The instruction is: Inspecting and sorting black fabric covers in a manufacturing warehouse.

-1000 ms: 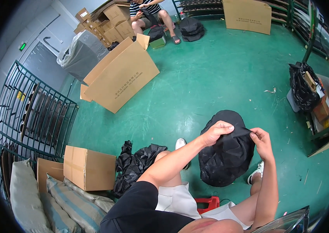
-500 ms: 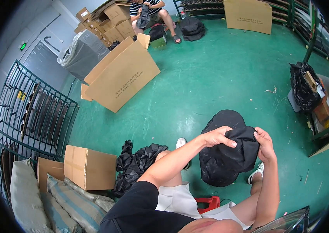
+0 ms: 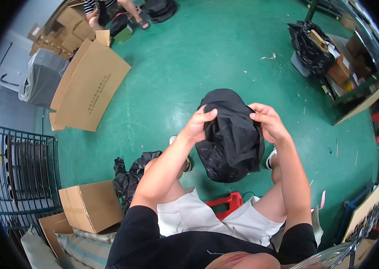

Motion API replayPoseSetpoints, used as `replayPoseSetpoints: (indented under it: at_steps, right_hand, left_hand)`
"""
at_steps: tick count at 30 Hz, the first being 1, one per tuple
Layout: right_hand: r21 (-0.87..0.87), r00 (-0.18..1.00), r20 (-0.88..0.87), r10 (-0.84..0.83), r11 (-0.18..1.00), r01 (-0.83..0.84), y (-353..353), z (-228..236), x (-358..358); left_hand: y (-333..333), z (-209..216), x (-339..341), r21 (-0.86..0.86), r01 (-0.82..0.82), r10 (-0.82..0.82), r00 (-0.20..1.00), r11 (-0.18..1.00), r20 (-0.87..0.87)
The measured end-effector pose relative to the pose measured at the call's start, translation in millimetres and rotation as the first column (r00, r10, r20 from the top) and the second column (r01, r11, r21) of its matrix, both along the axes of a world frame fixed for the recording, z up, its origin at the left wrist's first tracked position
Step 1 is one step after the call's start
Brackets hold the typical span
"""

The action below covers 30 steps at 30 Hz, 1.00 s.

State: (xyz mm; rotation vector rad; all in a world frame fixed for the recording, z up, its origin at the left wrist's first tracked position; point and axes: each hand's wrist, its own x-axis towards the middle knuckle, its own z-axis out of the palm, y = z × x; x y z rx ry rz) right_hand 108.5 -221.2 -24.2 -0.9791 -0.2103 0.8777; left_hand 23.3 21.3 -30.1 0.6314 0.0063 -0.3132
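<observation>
Between my two hands hangs a soft black cloth piece [image 3: 232, 134], its folds draped downward; I cannot make out what kind of item it is. My left hand [image 3: 197, 124] pinches its left edge, thumb on top. At the upper right edge my right hand [image 3: 268, 122] grips it between thumb and fingers. Behind and below the cloth lies a black pile [image 3: 223, 169] of similar material on the green floor, between my feet. The cloth covers much of that pile. Crumpled black sheeting [image 3: 129, 179] lies beside my left leg.
A red stool [image 3: 230, 205] is under me. To my left stand a cardboard box [image 3: 93, 206] and a green metal rack [image 3: 32, 168]; a large open carton [image 3: 95, 85] is farther off. A black-bagged bin [image 3: 312, 51] stands far right. Another person [image 3: 122, 9] sits at the far left.
The view has turned rightward. My hands have moved apart to opposite edges of the cloth, which was bunched before and now hangs more spread out.
</observation>
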Motion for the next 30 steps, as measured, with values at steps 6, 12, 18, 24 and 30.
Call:
replayPoseSetpoints:
  at_steps: [6, 12, 18, 24, 30]
  right_hand:
    - [-0.101, 0.990, 0.141, 0.002, 0.995, 0.012, -9, -2, -2]
    - [-0.316, 0.935, 0.355, -0.013, 0.939, 0.133, 1, -25, -4]
    - [-0.290, 0.921, 0.382, -0.070, 0.937, 0.192, 20, -25, -13]
    - [-0.007, 0.965, 0.049, -0.256, 0.967, 0.256, -4, -22, 5]
    - [0.101, 0.948, -0.076, -0.309, 0.944, 0.316, -13, -3, 17]
  left_hand:
    - [-5, -7, 7, -0.083, -0.085, 0.084, 0.996, 0.993, -0.011]
    - [0, -4, 14, -0.128, -0.115, 0.115, 0.993, 0.985, -0.004]
    - [6, -3, 6, -0.122, -0.148, 0.135, 0.985, 0.981, -0.109]
    - [8, -15, 17, 0.013, -0.153, 0.153, 0.971, 0.988, -0.186]
    - [12, -6, 18, 0.100, -0.023, 0.053, 0.951, 0.995, -0.305]
